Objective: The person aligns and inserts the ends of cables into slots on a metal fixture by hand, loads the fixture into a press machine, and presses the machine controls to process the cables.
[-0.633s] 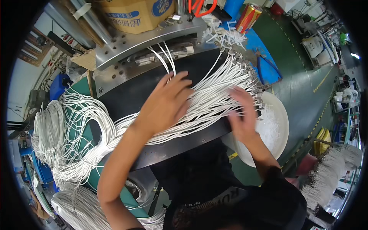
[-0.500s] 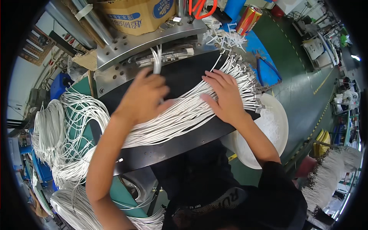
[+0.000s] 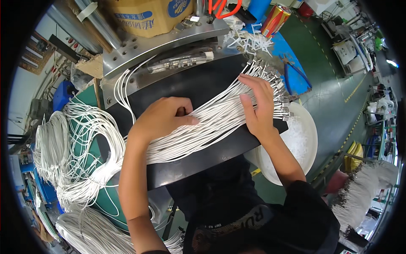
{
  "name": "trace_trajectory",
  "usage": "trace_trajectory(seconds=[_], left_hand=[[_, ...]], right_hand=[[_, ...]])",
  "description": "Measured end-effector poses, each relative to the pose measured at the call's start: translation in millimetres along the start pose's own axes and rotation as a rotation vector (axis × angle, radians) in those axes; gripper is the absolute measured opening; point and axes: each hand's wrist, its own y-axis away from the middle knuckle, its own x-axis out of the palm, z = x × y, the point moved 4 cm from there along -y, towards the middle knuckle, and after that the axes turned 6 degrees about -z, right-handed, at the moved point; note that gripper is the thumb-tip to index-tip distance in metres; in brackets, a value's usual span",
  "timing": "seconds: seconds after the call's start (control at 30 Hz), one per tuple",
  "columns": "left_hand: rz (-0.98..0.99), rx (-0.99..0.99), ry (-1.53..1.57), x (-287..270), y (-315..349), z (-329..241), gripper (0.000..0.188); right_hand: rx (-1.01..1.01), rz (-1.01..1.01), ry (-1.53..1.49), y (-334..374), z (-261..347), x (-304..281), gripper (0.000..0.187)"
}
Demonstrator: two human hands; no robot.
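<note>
A bundle of white cables (image 3: pixel 203 127) lies across the black work surface, its metal-tipped connectors fanned out at the right end. My left hand (image 3: pixel 163 116) curls over the left part of the bundle, thumb and index finger bent round it; the other fingertips are hidden. Near the connector end, my right hand (image 3: pixel 260 106) rests along the cables with fingers stretched and thumb apart. A few loose white strands (image 3: pixel 122 91) arch away from the bundle beyond my left wrist, toward the metal plate.
Behind the surface stands a steel plate (image 3: pixel 165 44) with posts and a cardboard box (image 3: pixel 148 19). Blue-handled pliers (image 3: pixel 292 74), white plastic pieces (image 3: pixel 249 40) and a red-gold can (image 3: pixel 275 20) sit at the far right. More cable coils (image 3: pixel 53 148) hang left; a white basin (image 3: pixel 306 139) stands right.
My left hand has come down and nearer onto the bundle. The loose strands that stood up beyond it now arch farther left. My right hand has shifted slightly right.
</note>
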Motion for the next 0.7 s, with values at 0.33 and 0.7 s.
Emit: trace_trajectory(seconds=[0.33, 0.7], left_hand=[[-0.094, -0.046, 0.517, 4.9, -4.2, 23.5, 0.015], [-0.294, 0.029, 0.359, 2.1, -0.8, 23.5, 0.021]], right_hand=[[0.005, 0.06, -0.409, 4.0, 34.1, 0.9, 0.024], [-0.453, 0.428, -0.633, 1.2, 94.9, 37.1, 0.019]])
